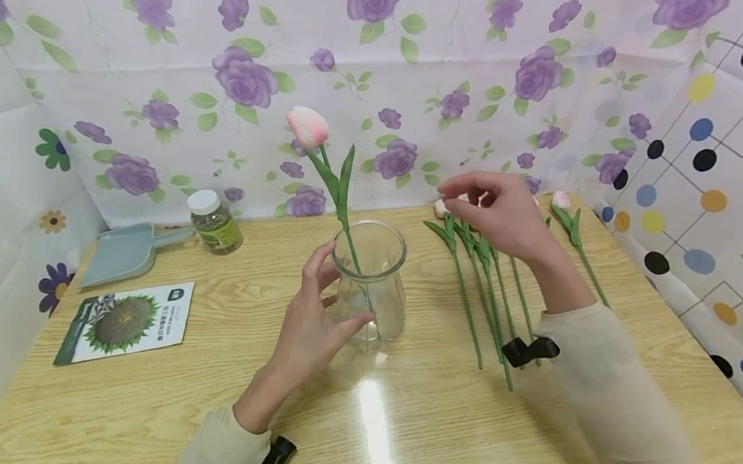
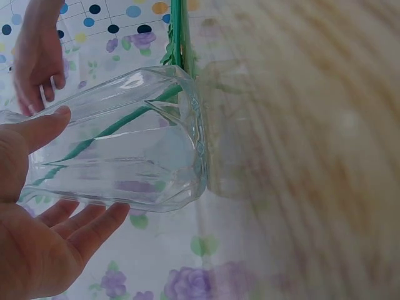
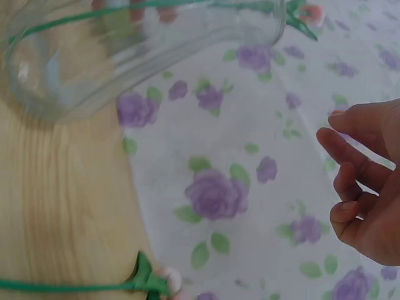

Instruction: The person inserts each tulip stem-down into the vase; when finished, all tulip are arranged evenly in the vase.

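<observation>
A clear glass vase (image 1: 373,297) stands upright on the wooden table, with one pink-and-white artificial tulip (image 1: 309,127) leaning left inside it. My left hand (image 1: 317,311) holds the vase from its left side, thumb in front and fingers behind. The left wrist view shows the green stem (image 2: 112,128) slanting through the glass. My right hand (image 1: 499,212) hovers over the flower heads to the right, its fingers loosely bent with nothing between them. Under it lie several more tulips (image 1: 472,268), heads toward the back; the hand hides some of the blooms.
Left of the vase stand a white-capped jar (image 1: 217,225) of small dark pieces and a light blue dustpan (image 1: 120,254). A seed packet (image 1: 126,323) lies flat in front of them. A single tulip (image 1: 578,236) lies at the right edge. Floral sheeting (image 1: 255,137) hangs behind the table.
</observation>
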### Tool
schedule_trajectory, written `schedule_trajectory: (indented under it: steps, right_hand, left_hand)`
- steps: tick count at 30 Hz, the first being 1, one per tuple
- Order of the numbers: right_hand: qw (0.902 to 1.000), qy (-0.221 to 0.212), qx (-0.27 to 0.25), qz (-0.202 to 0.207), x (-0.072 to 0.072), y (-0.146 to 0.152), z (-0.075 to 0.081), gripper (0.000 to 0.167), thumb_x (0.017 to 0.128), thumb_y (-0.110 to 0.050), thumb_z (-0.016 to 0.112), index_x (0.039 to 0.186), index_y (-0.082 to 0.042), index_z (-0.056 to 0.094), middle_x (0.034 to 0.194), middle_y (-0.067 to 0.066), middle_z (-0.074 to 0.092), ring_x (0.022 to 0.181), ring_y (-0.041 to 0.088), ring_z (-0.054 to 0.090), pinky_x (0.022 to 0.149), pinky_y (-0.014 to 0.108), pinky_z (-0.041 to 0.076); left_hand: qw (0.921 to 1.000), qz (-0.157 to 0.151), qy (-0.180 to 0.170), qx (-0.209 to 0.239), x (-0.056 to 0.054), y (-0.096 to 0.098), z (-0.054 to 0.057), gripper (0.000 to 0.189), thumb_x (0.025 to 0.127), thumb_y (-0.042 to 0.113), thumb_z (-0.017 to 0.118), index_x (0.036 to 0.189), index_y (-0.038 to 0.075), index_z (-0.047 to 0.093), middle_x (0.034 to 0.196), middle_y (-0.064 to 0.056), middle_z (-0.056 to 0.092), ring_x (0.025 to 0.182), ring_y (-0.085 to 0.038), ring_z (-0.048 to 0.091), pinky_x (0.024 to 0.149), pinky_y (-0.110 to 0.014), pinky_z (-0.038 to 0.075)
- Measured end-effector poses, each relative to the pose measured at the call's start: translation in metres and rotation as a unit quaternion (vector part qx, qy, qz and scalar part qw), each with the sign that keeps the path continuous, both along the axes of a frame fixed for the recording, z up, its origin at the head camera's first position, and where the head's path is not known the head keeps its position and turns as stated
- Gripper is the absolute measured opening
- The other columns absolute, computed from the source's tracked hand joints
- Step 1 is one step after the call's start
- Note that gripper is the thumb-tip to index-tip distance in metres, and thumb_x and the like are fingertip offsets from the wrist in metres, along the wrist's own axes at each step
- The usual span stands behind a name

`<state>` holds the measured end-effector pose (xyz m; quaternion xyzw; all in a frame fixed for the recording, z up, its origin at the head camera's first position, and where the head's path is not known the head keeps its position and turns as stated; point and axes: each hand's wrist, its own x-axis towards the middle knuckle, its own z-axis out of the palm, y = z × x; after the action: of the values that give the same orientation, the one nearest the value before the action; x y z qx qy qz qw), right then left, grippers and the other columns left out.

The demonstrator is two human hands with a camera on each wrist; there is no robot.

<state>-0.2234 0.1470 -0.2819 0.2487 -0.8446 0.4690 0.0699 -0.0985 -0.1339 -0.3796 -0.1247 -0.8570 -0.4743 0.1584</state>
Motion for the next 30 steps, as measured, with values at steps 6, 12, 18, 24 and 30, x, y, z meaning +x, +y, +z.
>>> schedule_trajectory:
  steps: [6,12,18,24,30]
  right_hand:
    - [0.9988,-0.036,0.018,-0.029,-0.007,0.025,-0.024,0.019,0.102,-0.020,0.072,0.118,-0.014,0.080,0.114,0.005,0.074,0.082,0.021,0.055,0.065,0.026,0.047]
    - [0.9946,-0.083,0.047,-0.039,-0.010,0.042,-0.049,0.023,0.103,-0.020,0.070,0.124,-0.011,0.077,0.114,0.010,0.072,0.087,0.022,0.058,0.067,0.027,0.048]
    - [0.9885,-0.130,0.074,-0.023,-0.016,0.050,-0.080,0.031,0.104,-0.021,0.070,0.131,-0.007,0.072,0.119,0.014,0.071,0.095,0.026,0.065,0.073,0.026,0.055]
    - [0.9834,-0.159,0.086,-0.012,-0.020,0.051,-0.101,0.033,0.103,-0.017,0.070,0.134,-0.004,0.070,0.115,0.016,0.069,0.092,0.025,0.062,0.068,0.028,0.050]
    - [0.9786,-0.172,0.113,-0.004,-0.023,0.048,-0.112,0.032,0.102,-0.013,0.070,0.133,-0.006,0.070,0.113,0.018,0.070,0.079,0.022,0.062,0.058,0.029,0.051]
  left_hand:
    - [1.0000,-0.001,0.003,-0.002,-0.001,0.000,0.000,0.120,0.077,0.008,0.095,0.163,0.028,0.016,0.145,-0.016,0.061,0.137,-0.034,0.061,0.099,-0.052,0.063]
    - [1.0000,-0.005,0.007,-0.003,-0.001,0.000,0.000,0.119,0.078,0.008,0.095,0.164,0.028,0.015,0.147,-0.017,0.060,0.137,-0.035,0.060,0.098,-0.053,0.063]
    - [1.0000,-0.006,0.007,-0.001,0.000,0.001,0.001,0.118,0.078,0.008,0.094,0.163,0.029,0.015,0.147,-0.018,0.060,0.137,-0.037,0.060,0.098,-0.054,0.063]
    - [1.0000,-0.005,0.003,0.000,0.001,0.001,0.001,0.118,0.079,0.007,0.094,0.164,0.029,0.015,0.147,-0.018,0.060,0.137,-0.037,0.060,0.098,-0.055,0.063]
    - [1.0000,-0.004,0.004,-0.003,0.001,0.001,0.002,0.118,0.078,0.007,0.094,0.163,0.029,0.015,0.147,-0.018,0.060,0.137,-0.037,0.060,0.098,-0.054,0.063]
